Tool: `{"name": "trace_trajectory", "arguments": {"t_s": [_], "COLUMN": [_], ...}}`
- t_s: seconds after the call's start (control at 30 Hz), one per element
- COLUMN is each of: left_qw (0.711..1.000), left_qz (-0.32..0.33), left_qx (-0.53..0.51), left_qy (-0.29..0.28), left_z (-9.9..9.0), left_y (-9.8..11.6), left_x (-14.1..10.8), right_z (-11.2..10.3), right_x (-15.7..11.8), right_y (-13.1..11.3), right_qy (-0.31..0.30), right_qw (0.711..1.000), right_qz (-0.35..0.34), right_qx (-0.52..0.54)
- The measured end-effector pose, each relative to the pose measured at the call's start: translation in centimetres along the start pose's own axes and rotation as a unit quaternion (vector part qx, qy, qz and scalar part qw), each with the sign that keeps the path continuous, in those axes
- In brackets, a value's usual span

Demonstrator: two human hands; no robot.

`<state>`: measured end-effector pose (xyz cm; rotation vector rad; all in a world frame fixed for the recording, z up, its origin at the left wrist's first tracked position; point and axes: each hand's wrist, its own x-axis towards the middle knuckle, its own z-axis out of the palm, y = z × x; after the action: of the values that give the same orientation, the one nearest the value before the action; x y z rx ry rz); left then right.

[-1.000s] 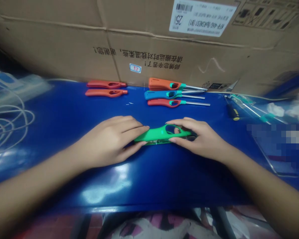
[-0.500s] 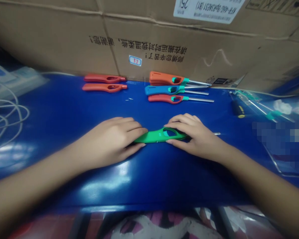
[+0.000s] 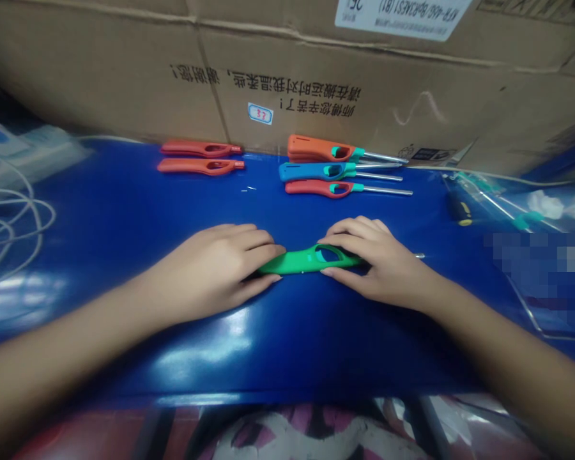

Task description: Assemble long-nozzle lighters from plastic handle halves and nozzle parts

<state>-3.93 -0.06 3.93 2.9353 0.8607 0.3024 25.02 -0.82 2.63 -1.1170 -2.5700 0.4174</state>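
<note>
A green plastic utility lighter (image 3: 292,262) lies lengthwise on the blue table (image 3: 287,358), with an oval hole in its handle. My left hand (image 3: 211,271) grips its left end, fingers on top and thumb along the near side. My right hand (image 3: 378,262) wraps over its right end and hides the green part there. A thin metal nozzle tip (image 3: 419,256) pokes out to the right of that hand. Both hands rest on the table, close together.
Farther back lie two red-orange lighter handles (image 3: 201,157) and three lighters with metal nozzles (image 3: 330,166). A cardboard box (image 3: 287,70) stands behind them. A white cable coil (image 3: 14,223) lies left; a black-and-yellow screwdriver (image 3: 459,209) lies right.
The green lighter has rolled so that its green face is up, and its metal tip now shows beyond my right hand. The view has tilted slightly. Little differs over the last half second.
</note>
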Motion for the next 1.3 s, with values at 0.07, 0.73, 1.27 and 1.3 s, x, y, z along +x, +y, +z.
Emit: {"name": "trace_trajectory", "arguments": {"t_s": [0.07, 0.73, 1.27, 1.3], "left_qw": [1.000, 1.000, 0.997, 0.998], "left_qz": [-0.002, -0.016, -0.069, -0.059], "left_qx": [0.003, -0.019, -0.019, -0.007], "left_qy": [-0.001, 0.009, 0.028, 0.030], "left_z": [0.0, 0.3, 0.9, 0.9], "left_y": [0.0, 0.2, 1.2, 1.2], "left_x": [0.0, -0.1, -0.1, -0.1], "right_z": [0.0, 0.0, 0.7, 0.5], "right_x": [0.0, 0.1, -0.2, -0.2], "right_y": [0.1, -0.1, 0.0, 0.0], "right_qy": [0.000, -0.004, 0.004, 0.004], "right_qw": [1.000, 1.000, 0.996, 0.993], "right_qz": [0.000, 0.008, -0.031, -0.045], "right_qx": [-0.001, -0.004, -0.089, -0.105]}}
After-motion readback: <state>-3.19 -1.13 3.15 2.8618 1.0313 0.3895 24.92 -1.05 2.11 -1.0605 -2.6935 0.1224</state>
